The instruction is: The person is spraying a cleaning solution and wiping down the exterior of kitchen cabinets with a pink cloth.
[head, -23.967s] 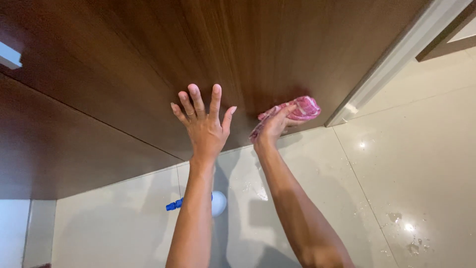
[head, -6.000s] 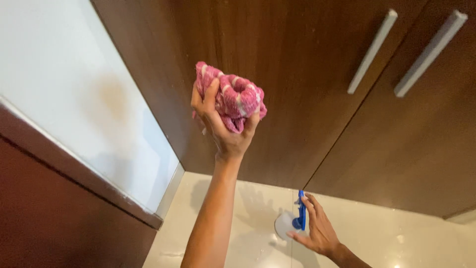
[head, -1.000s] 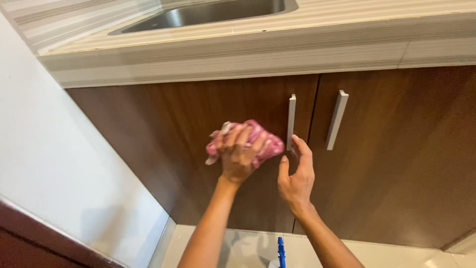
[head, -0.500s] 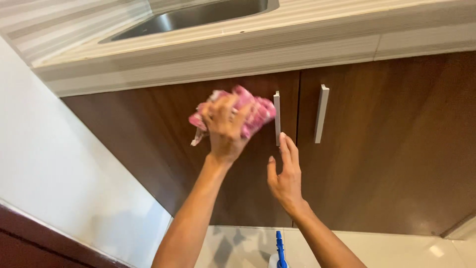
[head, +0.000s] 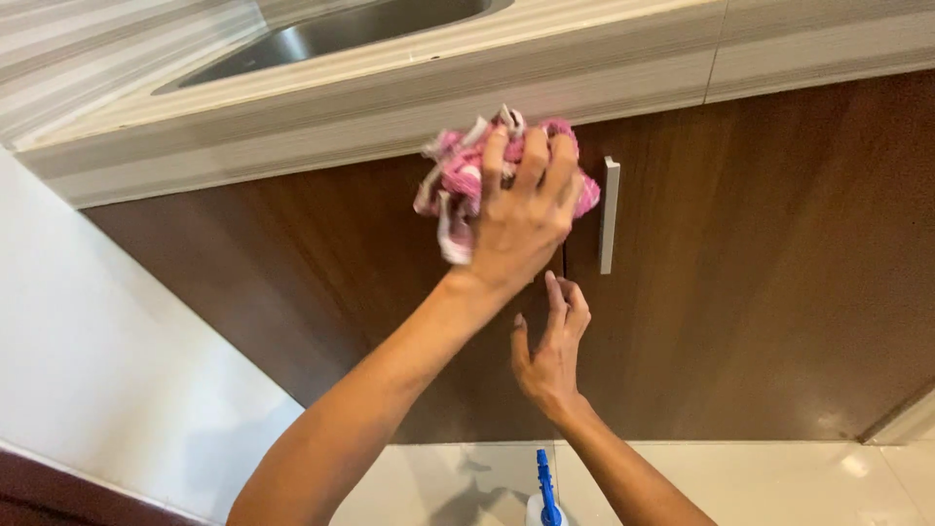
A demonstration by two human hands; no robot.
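Since half a second ago the left hand (head: 521, 229) has carried the pink cloth (head: 467, 175) up the cabinet door (head: 321, 282) to its top edge, just under the front lip of the bench (head: 390, 117), and the right hand (head: 550, 351) has dropped lower, below the handle. One second back both hands sat side by side at handle height; now they are stacked, left above right, close but not touching.

That left hand is clamped on the bunched pink-and-white cloth, fingers spread over it and pressing it against the door near the seam between the two doors. Much of the cloth is hidden behind the palm; only its frayed edges show at the left and top. Open and holding nothing, the right hand has its fingertips resting on or just off the door face near the seam; contact is hard to tell.

Only one white bar handle (head: 609, 216) shows, on the right-hand door (head: 779, 282); the left door's handle is covered by the hand and cloth. A steel sink (head: 341, 34) is cut off at the top edge. At the bottom edge a blue spray-bottle top (head: 545, 492) pokes in on the pale floor (head: 779, 482), mostly out of frame. Free door surface spreads left and right of the hands; a white wall (head: 107, 370) closes the left side.
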